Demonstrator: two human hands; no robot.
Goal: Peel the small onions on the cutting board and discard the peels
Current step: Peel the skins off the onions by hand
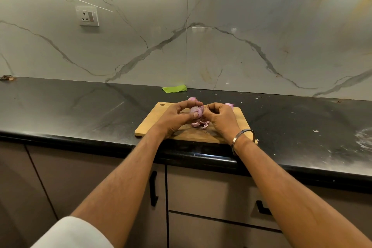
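Reaching out over the bench's (80, 106) near edge, your forearms meet above the wooden cutting board (153, 121). A metal bangle (242, 139) circles your right wrist. Your left hand (177, 119) is curled around a small onion (196, 111), thumb pressed on its near side, holding it just above the board. Your right hand (219, 119) has its fingertips pinched at the onion's right side, on the skin. Loose peels (199, 124) lie on the board beneath both hands. Two more onions (192, 99) show at the board's far edge. Farther back, a green scrap (174, 88) rests against the marble wall.
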